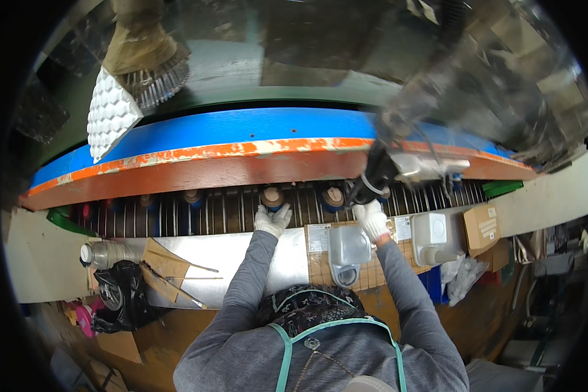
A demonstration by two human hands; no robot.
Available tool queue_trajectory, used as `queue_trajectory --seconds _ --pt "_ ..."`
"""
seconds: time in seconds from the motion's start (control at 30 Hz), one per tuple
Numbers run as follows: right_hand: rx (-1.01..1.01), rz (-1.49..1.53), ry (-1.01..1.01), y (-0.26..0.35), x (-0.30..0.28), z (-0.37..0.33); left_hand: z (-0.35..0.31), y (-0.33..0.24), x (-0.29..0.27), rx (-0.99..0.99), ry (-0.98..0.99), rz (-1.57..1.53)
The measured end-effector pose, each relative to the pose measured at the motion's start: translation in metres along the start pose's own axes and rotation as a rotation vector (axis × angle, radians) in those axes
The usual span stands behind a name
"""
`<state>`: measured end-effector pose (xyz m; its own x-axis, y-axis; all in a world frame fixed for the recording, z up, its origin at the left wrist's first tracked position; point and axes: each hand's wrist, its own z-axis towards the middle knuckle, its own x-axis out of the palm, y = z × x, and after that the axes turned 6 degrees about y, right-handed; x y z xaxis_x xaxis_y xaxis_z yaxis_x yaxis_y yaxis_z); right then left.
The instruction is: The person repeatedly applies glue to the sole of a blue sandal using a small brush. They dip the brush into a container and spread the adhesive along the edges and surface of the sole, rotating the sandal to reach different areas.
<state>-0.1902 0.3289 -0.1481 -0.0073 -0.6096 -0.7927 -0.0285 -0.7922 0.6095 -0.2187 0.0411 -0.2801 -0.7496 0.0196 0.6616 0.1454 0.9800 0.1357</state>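
My left hand [273, 220], in a white glove, is at the near side of a round piece [272, 196] with a brown rim, a pale top and a blue lower part. Its fingers and thumb are curled about the piece's near side. The piece stands on a slatted conveyor [232, 212]. My right hand [371, 220], gloved too, reaches over the conveyor edge beside another such round piece [334, 197]. Its fingers look closed, but a black hanging tool or hose [376, 171] with a white tie partly covers them, and what they hold cannot be made out.
A blue, orange-edged beam [242, 130] runs above the conveyor. Two translucent plastic containers [348, 247] [430, 230] stand on the near ledge, right of a metal sheet [206, 251]. Sticks lie on cardboard [163, 264] at left, by a tape roll [104, 255]. A white textured block [111, 114] hangs upper left.
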Motion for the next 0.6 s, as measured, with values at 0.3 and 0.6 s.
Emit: queue_trajectory --seconds 0.3,0.6 --pt "0.164 -0.544 0.449 -0.006 0.093 0.104 -0.073 -0.007 -0.018 -0.13 0.147 0.053" --pt "-0.015 0.085 0.389 0.02 0.021 0.089 -0.123 0.013 -0.02 -0.32 0.375 0.53"
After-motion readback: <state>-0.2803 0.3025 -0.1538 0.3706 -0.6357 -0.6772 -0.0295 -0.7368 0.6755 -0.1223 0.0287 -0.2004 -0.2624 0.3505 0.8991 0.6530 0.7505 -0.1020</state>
